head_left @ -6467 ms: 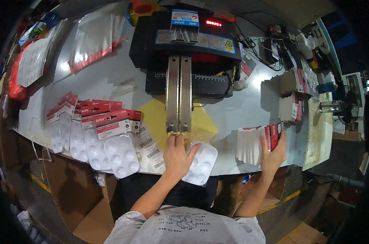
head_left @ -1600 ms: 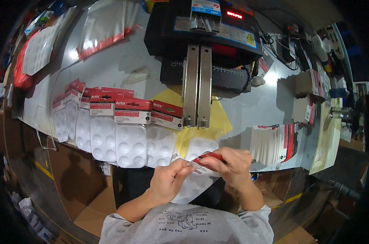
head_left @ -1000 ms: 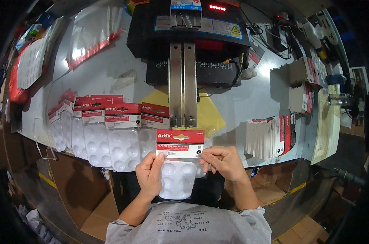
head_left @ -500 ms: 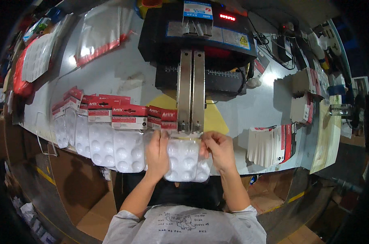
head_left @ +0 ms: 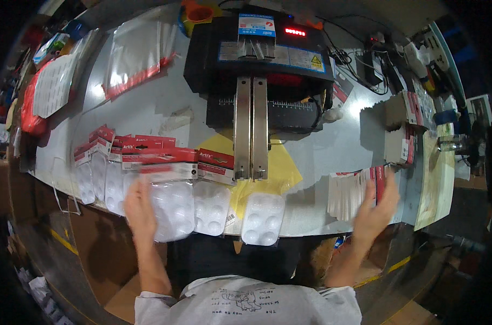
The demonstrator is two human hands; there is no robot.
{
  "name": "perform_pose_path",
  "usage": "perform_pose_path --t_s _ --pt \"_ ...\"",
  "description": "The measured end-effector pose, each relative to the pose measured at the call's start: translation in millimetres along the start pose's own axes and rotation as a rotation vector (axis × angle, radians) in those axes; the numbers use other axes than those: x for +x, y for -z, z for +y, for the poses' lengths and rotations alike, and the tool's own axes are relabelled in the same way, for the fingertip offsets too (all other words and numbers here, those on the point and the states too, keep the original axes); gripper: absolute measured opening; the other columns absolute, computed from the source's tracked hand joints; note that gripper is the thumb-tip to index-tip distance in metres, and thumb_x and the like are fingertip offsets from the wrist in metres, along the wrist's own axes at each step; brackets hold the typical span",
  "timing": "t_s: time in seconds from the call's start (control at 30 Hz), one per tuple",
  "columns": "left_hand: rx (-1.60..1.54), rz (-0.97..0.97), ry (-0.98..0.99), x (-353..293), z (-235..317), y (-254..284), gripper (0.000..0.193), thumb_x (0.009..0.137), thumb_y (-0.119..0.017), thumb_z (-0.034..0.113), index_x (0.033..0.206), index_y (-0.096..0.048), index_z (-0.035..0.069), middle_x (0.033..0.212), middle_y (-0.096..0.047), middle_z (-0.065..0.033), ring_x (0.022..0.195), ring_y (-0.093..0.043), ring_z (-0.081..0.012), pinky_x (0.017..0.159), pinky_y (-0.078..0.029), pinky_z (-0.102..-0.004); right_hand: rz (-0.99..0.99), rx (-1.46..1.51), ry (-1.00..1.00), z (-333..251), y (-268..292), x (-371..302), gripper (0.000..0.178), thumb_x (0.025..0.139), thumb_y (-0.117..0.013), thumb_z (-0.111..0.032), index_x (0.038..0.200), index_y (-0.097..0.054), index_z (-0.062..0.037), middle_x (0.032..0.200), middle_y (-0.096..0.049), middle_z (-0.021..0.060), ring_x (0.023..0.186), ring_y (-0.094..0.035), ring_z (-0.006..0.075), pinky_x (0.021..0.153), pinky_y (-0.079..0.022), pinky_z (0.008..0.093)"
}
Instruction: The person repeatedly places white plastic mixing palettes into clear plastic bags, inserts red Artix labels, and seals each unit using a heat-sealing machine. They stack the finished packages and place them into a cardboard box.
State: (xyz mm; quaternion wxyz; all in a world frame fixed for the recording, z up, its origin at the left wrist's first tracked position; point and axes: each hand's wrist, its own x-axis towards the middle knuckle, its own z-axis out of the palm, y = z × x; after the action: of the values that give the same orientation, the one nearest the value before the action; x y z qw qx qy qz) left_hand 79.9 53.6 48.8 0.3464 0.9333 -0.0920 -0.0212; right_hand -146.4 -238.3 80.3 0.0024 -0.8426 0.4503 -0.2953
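Head view: from a distance, I am seeing the left hand [head_left: 140,208], blurred, reaching the left edge of a carded white palette [head_left: 173,208]; I am not managing to tell its grip. Part-open, the right hand [head_left: 375,208] is spanning the end of a card stack [head_left: 346,195], any hold remaining unclear. Between the hands, a bagged palette [head_left: 263,219] is lying; beyond, a black machine [head_left: 202,70] is standing. I am favouring light fingertips, parting one card alone.

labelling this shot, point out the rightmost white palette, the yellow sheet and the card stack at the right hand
Rightmost white palette [head_left: 263,218]: head view, middle of its face.
Yellow sheet [head_left: 283,161]: head view, its exposed right part.
Card stack [head_left: 343,196]: head view, the pale edges on its left side.
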Motion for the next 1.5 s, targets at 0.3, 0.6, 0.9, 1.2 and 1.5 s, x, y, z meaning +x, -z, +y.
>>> perform_pose_path --t_s 0.3,0.6,0.9,1.2,1.5 --pt "0.027 -0.183 -0.398 -84 20 -137 0.029 0.074 -0.07 0.029 0.084 -0.061 0.004 0.098 -0.054 -0.0152 0.091 -0.05 -0.0336 0.078 -0.039 -0.0447 -0.029 -0.109 -0.013 58 -28 -10 0.065 0.076 -0.07 -0.039 0.118 -0.05 0.0052 0.117 -0.055 0.0241 0.104 -0.054 0.0416 0.091 -0.039 0.0447" --pt "-0.992 -0.703 0.293 -85 39 -72 0.01 0.091 -0.057 0.009 0.088 -0.05 0.003 0.097 -0.067 -0.0175 0.087 -0.062 -0.0124 0.074 -0.048 -0.0236 0.018 0.276 -0.158 -6 12 -18 0.051 0.067 -0.076 -0.046 0.096 -0.064 -0.0061 0.085 -0.067 0.0052 0.076 -0.062 0.0226 0.063 -0.046 0.0333" --pt "-0.608 -0.825 0.04 -89 50 -27 0.017 0.091 -0.057 0.015 0.099 -0.064 0.001 0.082 -0.069 -0.0087 0.07 -0.061 -0.0083 0.064 -0.047 -0.0222 -0.659 0.703 0.202 -82 -11 -50 0.025 0.072 -0.074 -0.027 0.082 -0.065 -0.0058 0.072 -0.064 0.0064 0.057 -0.056 0.0227 0.055 -0.043 0.03" --pt "-0.478 -0.742 0.08 -87 43 -36 0.017 0.088 -0.06 0.018 0.095 -0.066 0.003 0.062 -0.06 -0.0102 0.048 -0.051 -0.0109 0.048 -0.041 -0.0268 -0.647 0.78 0.204 -80 -15 -62 0.021 0.074 -0.074 -0.022 0.083 -0.065 -0.0051 0.071 -0.065 0.0066 0.055 -0.056 0.0216 0.053 -0.043 0.0303" --pt "-0.479 -0.771 0.023 -86 40 -33 0.017 0.089 -0.059 0.017 0.098 -0.065 0.004 0.059 -0.057 -0.0099 0.048 -0.052 -0.0126 0.048 -0.04 -0.027 -0.735 0.855 -0.063 -79 -21 -66 0.013 0.078 -0.07 -0.013 0.085 -0.068 -0.0022 0.073 -0.065 0.0101 0.059 -0.06 0.0194 0.055 -0.045 0.0279"
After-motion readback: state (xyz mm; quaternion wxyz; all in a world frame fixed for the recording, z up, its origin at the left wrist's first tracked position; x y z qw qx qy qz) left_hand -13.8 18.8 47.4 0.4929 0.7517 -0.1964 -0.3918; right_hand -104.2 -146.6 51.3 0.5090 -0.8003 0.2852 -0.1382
